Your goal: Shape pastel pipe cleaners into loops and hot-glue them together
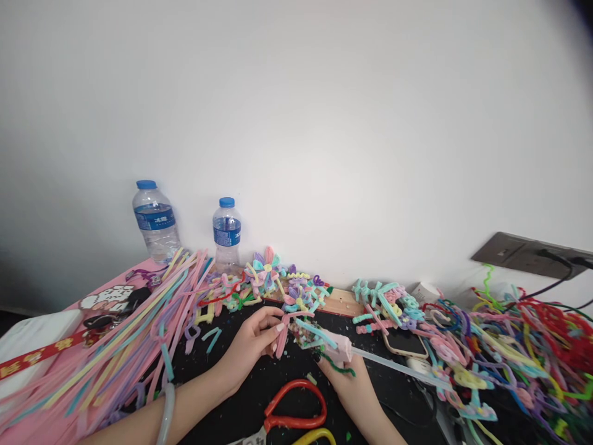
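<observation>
A small pink hot-glue gun (340, 350) is gripped in the right hand (353, 384). Its nozzle is held against a fuzzy pink-and-teal pipe-cleaner flower (295, 324), which is pinched in the left hand (252, 346) just above the black bench (278, 386). Glue is best fed slowly, with fingertips kept clear of the nozzle. The flower's pink loops droop, and a teal strand is laid across them.

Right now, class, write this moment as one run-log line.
left hand: pinching pipe-cleaner flower | right hand: gripping pink glue gun, nozzle toward flower | nearby: red scissors on black mat
</observation>
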The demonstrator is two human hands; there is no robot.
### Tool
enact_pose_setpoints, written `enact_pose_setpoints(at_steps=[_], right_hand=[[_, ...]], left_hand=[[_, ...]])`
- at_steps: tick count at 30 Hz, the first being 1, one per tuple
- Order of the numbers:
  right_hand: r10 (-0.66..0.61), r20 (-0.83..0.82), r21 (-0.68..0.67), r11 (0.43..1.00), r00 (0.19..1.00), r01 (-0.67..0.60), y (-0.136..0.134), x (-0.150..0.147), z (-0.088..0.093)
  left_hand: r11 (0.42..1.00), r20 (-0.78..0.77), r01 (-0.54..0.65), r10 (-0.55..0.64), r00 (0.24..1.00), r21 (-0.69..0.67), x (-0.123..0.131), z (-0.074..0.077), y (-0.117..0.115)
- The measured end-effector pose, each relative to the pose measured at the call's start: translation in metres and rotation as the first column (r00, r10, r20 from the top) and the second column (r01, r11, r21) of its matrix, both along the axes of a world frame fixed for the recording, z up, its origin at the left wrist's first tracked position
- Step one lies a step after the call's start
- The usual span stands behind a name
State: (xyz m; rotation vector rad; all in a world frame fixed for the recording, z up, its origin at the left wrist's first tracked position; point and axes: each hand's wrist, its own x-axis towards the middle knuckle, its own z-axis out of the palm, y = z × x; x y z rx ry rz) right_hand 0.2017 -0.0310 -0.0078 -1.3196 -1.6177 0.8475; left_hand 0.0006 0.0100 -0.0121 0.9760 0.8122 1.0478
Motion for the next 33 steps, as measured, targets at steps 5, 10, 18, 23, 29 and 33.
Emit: enact_pose_setpoints(at_steps=[5, 10, 18, 23, 29, 33], right_hand=[[0.029, 0.015, -0.002, 1.0, 0.999, -0.029, -0.0007, 0.0001, 0.0], [-0.002, 0.006, -0.007, 1.0, 1.0, 0.002, -0.0004, 0.0005, -0.0019], [0.037, -0.023, -0.018, 0.999, 0.999, -0.037, -0.0004, -0.0005, 0.0023], [0.036, -0.012, -0.012, 0.999, 0.999, -0.036, -0.0006, -0.0002, 0.0018], [0.007, -0.003, -0.011, 1.0, 1.0, -0.007, 0.0003, 0.0003, -0.0005], [0.017, -0.013, -0.011, 1.0, 1.0, -0.018, 0.0003, 0.0004, 0.0001]], left_hand=[[1.0, 0.013, 0.0, 0.0, 1.0, -0.008, 0.0003, 0.0025, 0.0003], [1.0, -0.017, 0.03, -0.03, 0.999, 0.008, -0.0002, 0.0015, -0.0002], [1.0, 0.004, 0.006, -0.006, 1.0, 0.011, 0.0003, 0.0033, -0.0001], [1.0, 0.003, 0.006, -0.006, 1.0, -0.001, -0.0002, 0.0031, -0.0001], [0.999, -0.043, 0.044, -0.043, 0.998, 0.02, -0.0011, -0.0023, 0.0005], [1.0, -0.021, 0.03, -0.03, 0.999, 0.009, -0.0003, 0.0002, 0.0002]])
